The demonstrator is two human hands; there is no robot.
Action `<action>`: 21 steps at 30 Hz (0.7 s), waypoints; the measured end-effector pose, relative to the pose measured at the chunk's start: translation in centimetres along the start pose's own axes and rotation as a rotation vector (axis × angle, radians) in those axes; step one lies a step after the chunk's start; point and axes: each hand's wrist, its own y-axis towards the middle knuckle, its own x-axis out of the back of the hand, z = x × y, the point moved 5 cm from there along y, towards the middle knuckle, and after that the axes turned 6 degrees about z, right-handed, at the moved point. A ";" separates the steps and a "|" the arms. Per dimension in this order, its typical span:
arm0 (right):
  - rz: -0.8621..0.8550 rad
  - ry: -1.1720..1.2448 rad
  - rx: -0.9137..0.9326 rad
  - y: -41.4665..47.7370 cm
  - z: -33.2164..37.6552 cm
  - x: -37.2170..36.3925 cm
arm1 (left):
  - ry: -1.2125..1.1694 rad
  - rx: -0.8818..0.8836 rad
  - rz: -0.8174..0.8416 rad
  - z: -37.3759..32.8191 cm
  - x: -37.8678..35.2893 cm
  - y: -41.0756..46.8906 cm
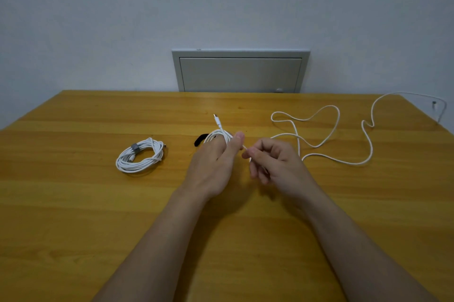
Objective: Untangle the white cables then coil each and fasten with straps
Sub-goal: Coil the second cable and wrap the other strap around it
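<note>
While coil (140, 158) lay strapped, your left hand (213, 164) gripped few loops of second cable (219, 133); right hand (275, 161) pinched it; most length loose, black strap (199, 140) unused.

The surface (73, 215) is yellow-orange wood with darker brown bands of grain across it. The coiled cable (140, 158) is white with a grey strap (134, 147); the second cable (371, 149) is also white, and the other strap (199, 139) is black. The wall (221, 6) is pale bluish grey and its panel (240, 74) is light grey.
</note>
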 end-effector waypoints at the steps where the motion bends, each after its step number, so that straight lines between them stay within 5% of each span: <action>1: 0.027 0.011 -0.006 0.0 0.0 -0.2 | -0.022 -0.009 -0.026 0.1 0.1 0.1; 21: 0.100 -0.119 -0.092 -0.1 -0.9 -1.3 | -0.801 -0.070 -0.032 0.1 -0.3 1.2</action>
